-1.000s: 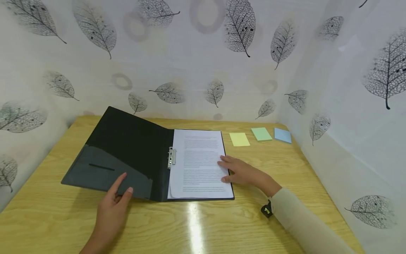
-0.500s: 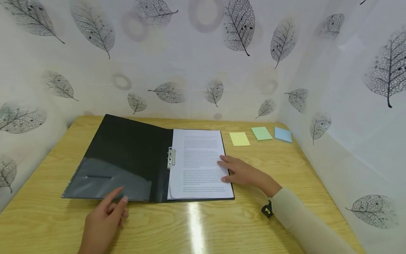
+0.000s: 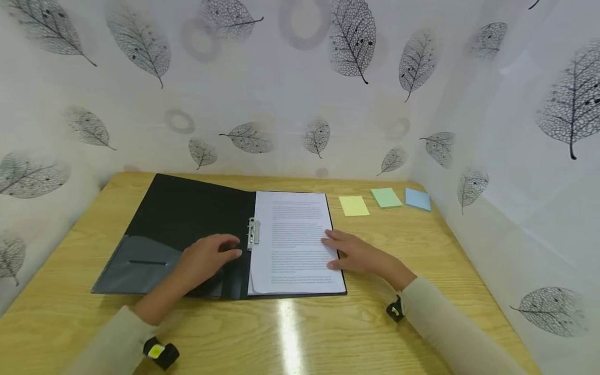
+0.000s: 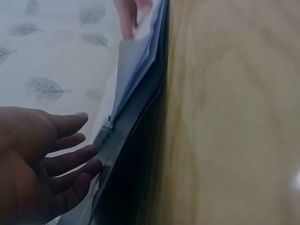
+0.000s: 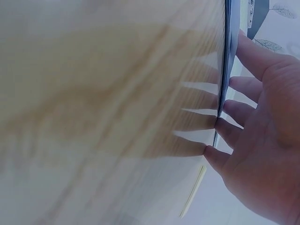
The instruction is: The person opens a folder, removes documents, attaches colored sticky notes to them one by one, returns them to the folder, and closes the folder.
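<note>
Probably the folder (image 3: 194,208) was light and stiff, best held by its edges; my left fingers (image 3: 229,255) hung relaxed, empty, my right fingers (image 3: 332,242) extended on likely limp paper (image 3: 295,234)

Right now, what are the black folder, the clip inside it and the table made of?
The black folder looks like smooth plastic, perhaps plastic-covered card: its pocket has a greyish sheen. The clip seems to be shiny metal, because it is silvery with bright spots. The table looks like glossy wood, or a wood-print sheet: it shows grain lines and a bright streak of light.
</note>
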The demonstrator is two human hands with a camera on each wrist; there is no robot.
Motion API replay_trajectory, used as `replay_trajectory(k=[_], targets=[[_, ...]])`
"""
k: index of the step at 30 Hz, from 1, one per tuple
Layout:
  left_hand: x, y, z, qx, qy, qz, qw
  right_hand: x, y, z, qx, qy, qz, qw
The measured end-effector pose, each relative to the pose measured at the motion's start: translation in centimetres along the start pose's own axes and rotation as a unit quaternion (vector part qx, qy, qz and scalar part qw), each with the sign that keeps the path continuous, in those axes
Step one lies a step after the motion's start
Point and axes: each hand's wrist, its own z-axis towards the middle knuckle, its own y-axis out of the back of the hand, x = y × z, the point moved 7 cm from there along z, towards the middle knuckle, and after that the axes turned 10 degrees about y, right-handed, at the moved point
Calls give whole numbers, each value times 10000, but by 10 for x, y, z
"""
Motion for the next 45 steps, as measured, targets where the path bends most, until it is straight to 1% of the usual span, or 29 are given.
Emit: replay_trajectory(k=[3,5,8,11,14,19,23,28,31,33,36,39,42,45], targets=[[-1,-5,24,179,48,100,9998,-1,-1,1,13,-1,12,10000],[-1,-8,35,229,89,121,9996,-1,-2,1,26,-15,30,10000],[-1,-11,45,311,119,157,9993,-1,-3,2,34,-20,50,10000],[-1,-15,50,380,157,206,9989,-1,-3,2,38,-30,46,10000],[0,-16,52,395,188,232,9988,0,-2,2,26,-41,63,10000],[0,-18,53,331,272,293,9987,0,-1,1,0,-23,72,10000],[1,-21,55,335,270,314,9986,-2,-2,2,34,-18,28,10000],[3,-19,55,368,259,94,9989,-3,-3,2,45,14,49,10000],[4,-14,54,374,171,-165,9990,-3,-2,3,51,21,59,10000],[3,-9,53,357,45,-324,9988,-3,-2,3,36,24,41,10000],[1,-3,51,271,-60,-530,9982,-4,-2,4,45,12,-1,10000],[-3,2,49,214,-242,-681,9972,-4,-2,5,36,-10,-4,10000],[-9,3,49,180,-327,-617,9974,-6,-4,5,33,-50,14,10000],[-12,0,50,257,-336,-449,9981,-8,-6,3,24,-59,41,10000]])
